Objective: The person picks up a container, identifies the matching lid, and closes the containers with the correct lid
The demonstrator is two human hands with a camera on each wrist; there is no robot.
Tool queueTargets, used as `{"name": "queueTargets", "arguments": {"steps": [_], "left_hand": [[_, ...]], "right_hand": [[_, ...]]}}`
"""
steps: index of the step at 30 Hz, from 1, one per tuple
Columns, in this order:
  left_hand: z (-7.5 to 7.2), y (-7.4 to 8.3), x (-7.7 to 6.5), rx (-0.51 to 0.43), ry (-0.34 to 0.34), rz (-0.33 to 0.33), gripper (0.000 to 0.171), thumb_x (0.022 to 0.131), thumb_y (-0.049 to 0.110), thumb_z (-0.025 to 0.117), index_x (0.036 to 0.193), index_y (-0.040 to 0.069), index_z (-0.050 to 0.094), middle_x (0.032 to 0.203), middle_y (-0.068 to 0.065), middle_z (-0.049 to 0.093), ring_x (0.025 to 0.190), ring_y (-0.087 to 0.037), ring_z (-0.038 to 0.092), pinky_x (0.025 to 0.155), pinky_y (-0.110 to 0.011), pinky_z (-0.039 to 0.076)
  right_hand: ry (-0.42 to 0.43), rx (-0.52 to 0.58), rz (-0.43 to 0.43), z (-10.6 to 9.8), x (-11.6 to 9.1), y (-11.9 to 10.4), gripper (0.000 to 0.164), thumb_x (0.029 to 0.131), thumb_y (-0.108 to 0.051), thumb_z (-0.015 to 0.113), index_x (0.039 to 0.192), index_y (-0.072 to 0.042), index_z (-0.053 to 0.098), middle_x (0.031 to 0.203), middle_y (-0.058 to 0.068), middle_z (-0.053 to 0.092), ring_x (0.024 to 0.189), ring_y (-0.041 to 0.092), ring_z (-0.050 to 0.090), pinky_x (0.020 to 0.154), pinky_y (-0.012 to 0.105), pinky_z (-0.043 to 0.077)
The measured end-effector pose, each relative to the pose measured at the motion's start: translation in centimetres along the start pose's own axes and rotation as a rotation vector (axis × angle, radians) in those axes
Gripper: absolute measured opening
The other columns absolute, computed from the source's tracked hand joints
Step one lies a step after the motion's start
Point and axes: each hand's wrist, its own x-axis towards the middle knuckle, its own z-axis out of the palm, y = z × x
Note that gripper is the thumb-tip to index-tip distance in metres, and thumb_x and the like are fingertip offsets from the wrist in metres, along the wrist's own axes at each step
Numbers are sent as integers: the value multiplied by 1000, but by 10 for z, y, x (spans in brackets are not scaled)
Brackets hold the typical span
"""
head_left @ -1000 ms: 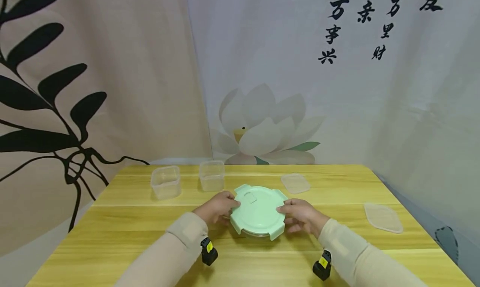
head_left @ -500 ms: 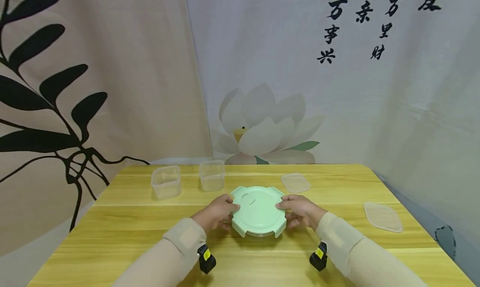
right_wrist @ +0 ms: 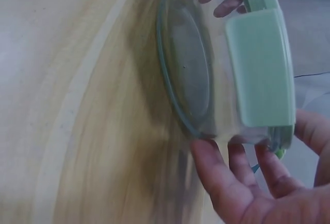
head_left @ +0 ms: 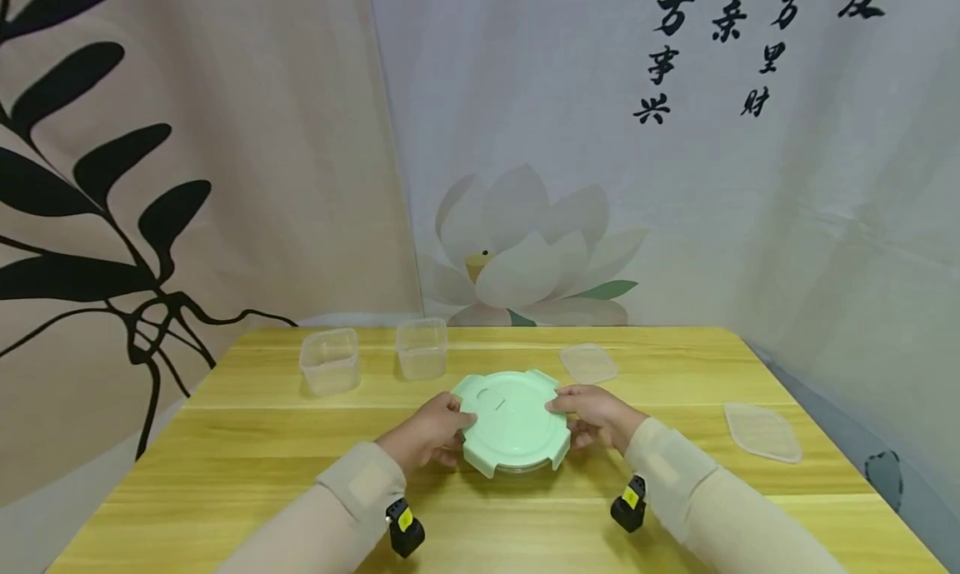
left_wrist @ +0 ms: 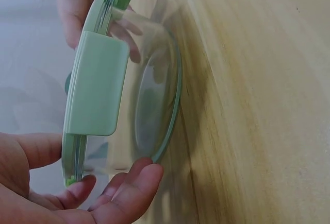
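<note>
A round glass food container with a mint-green snap lid is held between both hands, lid facing up. My left hand grips its left side, the thumb at the lid's rim and the fingers below against the glass. On the opposite side, my right hand holds it the same way, thumb on the lid's edge and fingers around the glass. Two lid flaps, one in each wrist view, lie folded down over the rim. Whether the glass base touches the table cannot be told.
Two clear square plastic boxes, a left box and a right box, stand without lids toward the back of the wooden table. Two translucent flat lids lie on the right: a back lid and a nearer lid.
The container has turned a little counterclockwise, seen from above, and shifted slightly left. Both hands keep their hold and have moved slightly left with it.
</note>
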Motion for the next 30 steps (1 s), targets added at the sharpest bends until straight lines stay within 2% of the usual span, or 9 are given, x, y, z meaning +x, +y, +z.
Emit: {"name": "queueTargets", "arguments": {"steps": [5, 10, 16, 24, 30], "left_hand": [[1, -2, -4, -14, 5, -2, 20, 99, 16, 54, 104, 4, 39, 101, -15, 51, 82, -29, 61, 62, -42, 55], [3, -3, -9, -39, 30, 5, 20, 99, 14, 53, 96, 4, 35, 98, -15, 50, 82, -28, 60, 62, -43, 54], [7, -3, -12, -29, 31, 5, 22, 99, 15, 51, 90, 5, 34, 93, -16, 51, 83, -30, 61, 62, -44, 52], [13, -4, -16, -22, 60, 16, 19, 100, 15, 50, 94, 3, 37, 93, -16, 52, 80, -29, 59, 61, -45, 52], [15, -7, -18, -21, 73, 17, 21, 100, 18, 50, 105, 0, 40, 97, -16, 53, 80, -28, 59, 64, -44, 51]], "right_hand": [[9, 13, 11, 4, 3, -1, 47, 91, -18, 62, 132, 3, 49, 102, 14, 62, 80, 21, 64, 64, 36, 57], [19, -1, 6, 7, 3, -3, 41, 92, -17, 61, 126, 3, 52, 98, 13, 63, 76, 19, 63, 63, 35, 57], [47, -64, 5, 9, -2, -5, 41, 93, -20, 61, 126, 4, 53, 102, 13, 61, 78, 20, 62, 66, 36, 57], [51, -117, -13, 13, -18, -1, 49, 89, -24, 67, 126, 5, 51, 100, 13, 63, 79, 22, 64, 67, 38, 55], [54, -131, -32, 15, -21, 2, 53, 89, -25, 68, 127, 7, 49, 103, 16, 61, 81, 25, 64, 68, 44, 56]]}}
